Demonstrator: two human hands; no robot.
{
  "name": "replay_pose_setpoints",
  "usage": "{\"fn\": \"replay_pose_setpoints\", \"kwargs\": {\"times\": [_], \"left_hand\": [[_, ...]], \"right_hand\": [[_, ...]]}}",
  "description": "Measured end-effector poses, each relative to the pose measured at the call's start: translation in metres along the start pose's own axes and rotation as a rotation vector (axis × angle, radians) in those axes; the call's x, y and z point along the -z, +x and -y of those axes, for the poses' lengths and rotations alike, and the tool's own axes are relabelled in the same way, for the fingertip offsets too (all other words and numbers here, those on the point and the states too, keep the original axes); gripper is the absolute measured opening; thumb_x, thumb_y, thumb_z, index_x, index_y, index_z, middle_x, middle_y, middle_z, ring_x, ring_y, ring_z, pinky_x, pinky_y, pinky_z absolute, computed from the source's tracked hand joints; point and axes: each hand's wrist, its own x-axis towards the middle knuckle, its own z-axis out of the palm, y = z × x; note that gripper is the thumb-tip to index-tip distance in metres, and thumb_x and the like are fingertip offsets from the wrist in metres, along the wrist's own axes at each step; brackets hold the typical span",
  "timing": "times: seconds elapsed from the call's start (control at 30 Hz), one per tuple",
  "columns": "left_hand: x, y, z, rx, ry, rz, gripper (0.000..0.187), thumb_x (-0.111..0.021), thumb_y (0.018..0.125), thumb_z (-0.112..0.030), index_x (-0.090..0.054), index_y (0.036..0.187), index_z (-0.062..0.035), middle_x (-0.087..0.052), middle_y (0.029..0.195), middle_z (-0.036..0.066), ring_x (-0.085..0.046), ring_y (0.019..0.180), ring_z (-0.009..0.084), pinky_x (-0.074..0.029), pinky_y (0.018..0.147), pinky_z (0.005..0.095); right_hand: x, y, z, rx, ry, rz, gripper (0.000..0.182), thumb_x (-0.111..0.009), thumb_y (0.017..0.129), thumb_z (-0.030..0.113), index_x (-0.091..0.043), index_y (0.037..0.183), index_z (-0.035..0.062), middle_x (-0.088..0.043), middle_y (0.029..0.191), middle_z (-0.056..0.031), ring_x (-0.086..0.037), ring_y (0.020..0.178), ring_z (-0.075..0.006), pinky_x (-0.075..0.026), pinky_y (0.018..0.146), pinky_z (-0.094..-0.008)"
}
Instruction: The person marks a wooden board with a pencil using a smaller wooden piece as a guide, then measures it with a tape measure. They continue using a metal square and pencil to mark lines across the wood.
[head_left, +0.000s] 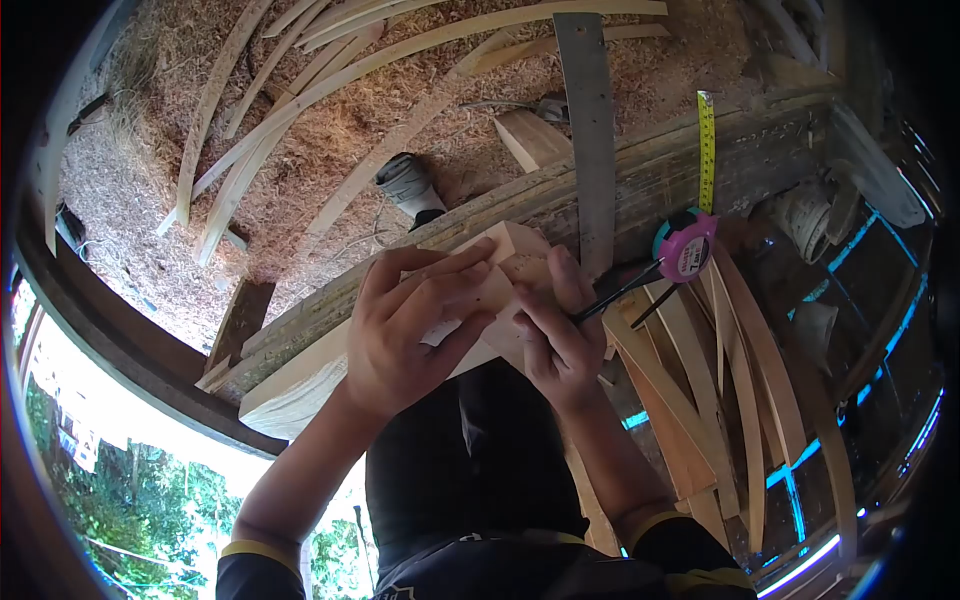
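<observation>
A pale sawn timber [305,385] lies slantwise in front of my body, its far end [520,243] under my hands. My left hand [410,315] has its fingers bent over a small pale wood block [490,293] on that timber, thumb at the near side. Close on the right, my right hand [562,345] curls its fingers at the wood. A dark thin stick [615,292], perhaps a pencil, runs out from between those fingers toward the tape measure. The fingertips partly hide the block.
A pink and teal tape measure [688,247] sits on a thick weathered beam [640,185], its yellow blade extended. A flat grey board [586,130] crosses the beam. Curved wood strips [270,125] lie over sawdust; more offcuts [740,380] are stacked at right.
</observation>
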Motion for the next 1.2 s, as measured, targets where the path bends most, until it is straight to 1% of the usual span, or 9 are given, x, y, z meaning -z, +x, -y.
{"fn": "replay_pose_setpoints", "kwargs": {"times": [0.07, 0.13, 0.2, 0.27, 0.3, 0.37, 0.5, 0.57, 1.2], "left_hand": [[0.0004, -0.0004, 0.0006, 0.002, 0.002, 0.002, 0.053, -0.096, 0.078, -0.01, -0.074, 0.126, -0.0098, -0.08, 0.144, 0.003, -0.073, 0.112, 0.0298, -0.059, 0.098, 0.0413], [-0.0001, -0.0007, 0.0009, -0.014, 0.01, 0.009, 0.056, -0.1, 0.074, -0.008, -0.074, 0.123, -0.0066, -0.081, 0.141, 0.01, -0.073, 0.113, 0.0334, -0.059, 0.099, 0.0414], [-0.0006, -0.0011, 0.0007, -0.011, 0.016, 0.009, 0.056, -0.1, 0.074, -0.009, -0.074, 0.123, -0.0067, -0.081, 0.14, 0.011, -0.073, 0.113, 0.0335, -0.059, 0.099, 0.0413], [-0.0011, -0.0015, 0.0004, -0.006, 0.02, 0.01, 0.056, -0.1, 0.074, -0.009, -0.074, 0.123, -0.0068, -0.081, 0.14, 0.011, -0.073, 0.113, 0.0336, -0.06, 0.1, 0.0413], [-0.0011, -0.0015, 0.0005, -0.007, 0.024, 0.004, 0.055, -0.098, 0.075, -0.009, -0.074, 0.124, -0.0083, -0.081, 0.141, 0.008, -0.073, 0.111, 0.0322, -0.06, 0.098, 0.0411], [-0.0015, -0.0016, 0.0006, -0.007, 0.029, 0.0, 0.054, -0.097, 0.076, -0.009, -0.074, 0.125, -0.0097, -0.08, 0.142, 0.004, -0.072, 0.11, 0.0307, -0.06, 0.096, 0.0409], [-0.0014, -0.0009, 0.0001, -0.013, 0.025, -0.004, 0.054, -0.097, 0.076, -0.009, -0.074, 0.125, -0.0097, -0.08, 0.142, 0.004, -0.072, 0.11, 0.031, -0.06, 0.097, 0.041], [-0.0012, -0.0012, -0.0003, -0.007, 0.03, 0.005, 0.054, -0.097, 0.076, -0.009, -0.074, 0.125, -0.0097, -0.08, 0.142, 0.004, -0.072, 0.111, 0.0311, -0.06, 0.097, 0.0411], [-0.0049, -0.0002, -0.0012, -0.022, 0.063, -0.002, 0.056, -0.098, 0.075, -0.008, -0.072, 0.125, -0.009, -0.08, 0.142, 0.005, -0.071, 0.11, 0.0312, -0.059, 0.098, 0.0413]], "right_hand": [[-0.0007, -0.0021, -0.0001, -0.027, 0.01, -0.002, 0.031, -0.074, 0.106, 0.009, -0.081, 0.136, 0.0102, -0.061, 0.162, -0.0295, -0.061, 0.148, -0.0475, -0.054, 0.118, -0.0525], [-0.0015, -0.0022, -0.0013, -0.024, 0.016, -0.004, 0.031, -0.074, 0.106, 0.009, -0.081, 0.136, 0.0104, -0.061, 0.162, -0.0291, -0.061, 0.148, -0.0476, -0.054, 0.118, -0.0526], [-0.0022, -0.0018, -0.0014, -0.021, 0.021, -0.009, 0.032, -0.073, 0.107, 0.008, -0.081, 0.137, 0.0107, -0.062, 0.162, -0.0286, -0.061, 0.148, -0.0478, -0.054, 0.118, -0.0526], [-0.0014, -0.0006, 0.0002, -0.023, 0.009, -0.004, 0.03, -0.075, 0.106, 0.01, -0.08, 0.136, 0.0113, -0.058, 0.166, -0.0205, -0.059, 0.149, -0.0478, -0.056, 0.121, -0.0558], [-0.0012, -0.0008, -0.0004, -0.025, 0.009, -0.004, 0.03, -0.075, 0.106, 0.01, -0.08, 0.136, 0.0113, -0.058, 0.166, -0.0205, -0.059, 0.149, -0.0478, -0.056, 0.121, -0.0558], [-0.0008, -0.0008, -0.0018, -0.01, -0.005, 0.007, 0.031, -0.073, 0.107, 0.009, -0.082, 0.136, 0.0103, -0.061, 0.163, -0.0279, -0.061, 0.148, -0.048, -0.054, 0.118, -0.0533], [-0.0011, -0.0009, -0.003, -0.008, 0.014, 0.001, 0.03, -0.074, 0.106, 0.01, -0.082, 0.135, 0.0101, -0.061, 0.163, -0.0268, -0.061, 0.148, -0.0475, -0.054, 0.118, -0.0537], [-0.0011, -0.0011, -0.0017, -0.021, 0.008, 0.0, 0.035, -0.077, 0.103, 0.011, -0.081, 0.138, 0.0141, -0.062, 0.163, -0.022, -0.061, 0.148, -0.0469, -0.055, 0.119, -0.0549], [-0.0011, -0.0018, -0.0011, -0.047, 0.043, -0.002, 0.037, -0.076, 0.104, 0.014, -0.079, 0.141, 0.0158, -0.062, 0.164, -0.0213, -0.059, 0.15, -0.0465, -0.051, 0.12, -0.0568]]}}
